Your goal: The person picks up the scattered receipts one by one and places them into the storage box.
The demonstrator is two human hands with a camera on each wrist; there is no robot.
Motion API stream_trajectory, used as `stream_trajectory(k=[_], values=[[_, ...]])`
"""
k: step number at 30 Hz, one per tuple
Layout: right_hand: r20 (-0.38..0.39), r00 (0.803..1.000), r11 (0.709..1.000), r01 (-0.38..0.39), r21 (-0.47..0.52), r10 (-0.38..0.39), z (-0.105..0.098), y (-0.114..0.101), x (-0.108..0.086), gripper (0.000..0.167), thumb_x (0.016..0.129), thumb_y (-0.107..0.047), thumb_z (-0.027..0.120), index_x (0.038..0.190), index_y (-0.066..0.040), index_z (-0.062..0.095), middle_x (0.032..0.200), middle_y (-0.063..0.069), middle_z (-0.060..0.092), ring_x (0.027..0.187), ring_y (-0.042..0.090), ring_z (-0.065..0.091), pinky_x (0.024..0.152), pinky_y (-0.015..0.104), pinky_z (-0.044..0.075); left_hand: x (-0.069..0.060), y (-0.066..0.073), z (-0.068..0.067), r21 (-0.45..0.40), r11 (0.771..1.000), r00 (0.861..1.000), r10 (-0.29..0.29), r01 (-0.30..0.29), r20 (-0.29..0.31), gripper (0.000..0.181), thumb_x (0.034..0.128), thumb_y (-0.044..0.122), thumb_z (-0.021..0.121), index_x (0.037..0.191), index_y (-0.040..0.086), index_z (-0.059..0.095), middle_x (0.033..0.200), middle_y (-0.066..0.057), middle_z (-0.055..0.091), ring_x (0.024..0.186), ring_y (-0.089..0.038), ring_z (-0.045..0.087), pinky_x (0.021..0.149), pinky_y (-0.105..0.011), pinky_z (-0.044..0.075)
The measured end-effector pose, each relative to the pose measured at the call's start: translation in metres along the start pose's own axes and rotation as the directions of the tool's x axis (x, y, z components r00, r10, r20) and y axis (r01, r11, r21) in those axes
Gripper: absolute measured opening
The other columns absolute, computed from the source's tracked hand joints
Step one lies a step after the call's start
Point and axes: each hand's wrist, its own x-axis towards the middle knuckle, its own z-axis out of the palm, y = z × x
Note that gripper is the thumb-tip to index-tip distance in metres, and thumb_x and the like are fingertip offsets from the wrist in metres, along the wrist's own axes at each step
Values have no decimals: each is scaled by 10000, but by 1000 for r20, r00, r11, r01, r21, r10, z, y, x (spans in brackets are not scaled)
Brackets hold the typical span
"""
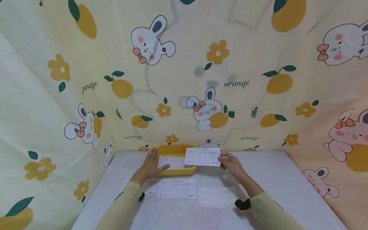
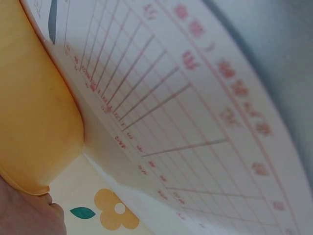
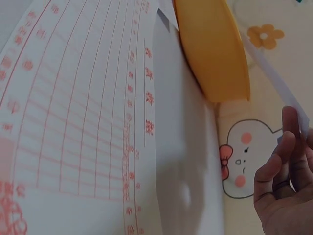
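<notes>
My right hand (image 1: 233, 164) pinches a white printed paper form (image 1: 202, 156) by its right edge, thumb in front, and holds it up over the right side of a yellow tray (image 1: 178, 172). Inside the tray lies another printed form (image 1: 172, 162). At the tray's left side my left hand (image 1: 150, 164) rests with its fingers straight, thumb spread over the near left part. In the right wrist view the fingers (image 3: 289, 147) bend toward the held form's edge. Only part of the left hand (image 2: 29, 210) shows in the left wrist view, beside the tray.
In front of the tray, a printed form (image 1: 176, 189) lies on the white table (image 1: 169, 214), with another form (image 1: 150, 187) at its left, partly behind the left arm. A separate form (image 1: 217, 197) lies near the right wrist. A patterned curtain (image 1: 184, 73) surrounds the table.
</notes>
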Motion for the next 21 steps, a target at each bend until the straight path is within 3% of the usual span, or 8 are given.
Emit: stream_trajectory(k=[6, 10, 21], values=[[11, 999, 999, 33, 24, -33, 10, -4, 1, 309, 1076, -146, 663, 1336, 19, 631, 1005, 92, 756, 784, 208, 635, 709, 319, 539, 1, -1, 1, -7, 1000, 1000, -15, 15, 8, 1188, 1003, 757, 513, 1675, -87, 17, 1774, -262, -85, 1655, -412, -79, 1337, -552, 24], [21, 998, 998, 53, 22, -54, 16, -5, 4, 321, 1073, -138, 665, 1350, 21, 630, 1024, 95, 759, 773, 201, 637, 700, 311, 537, 2, -1, 2, -3, 1000, 1000, -17, 17, 8, 1202, 995, 778, 502, 1677, -85, 19, 1775, -257, -87, 1656, -410, -78, 1337, -554, 27], [70, 990, 992, 121, 27, -123, 38, -7, 14, 284, 1044, -62, 681, 1285, 77, 625, 868, 85, 753, 714, 213, 648, 651, 265, 528, 2, 0, 0, -14, 1000, 1000, -14, 14, 8, 1238, 972, 821, 488, 1676, -85, 25, 1777, -256, -79, 1657, -410, -71, 1339, -546, 27]])
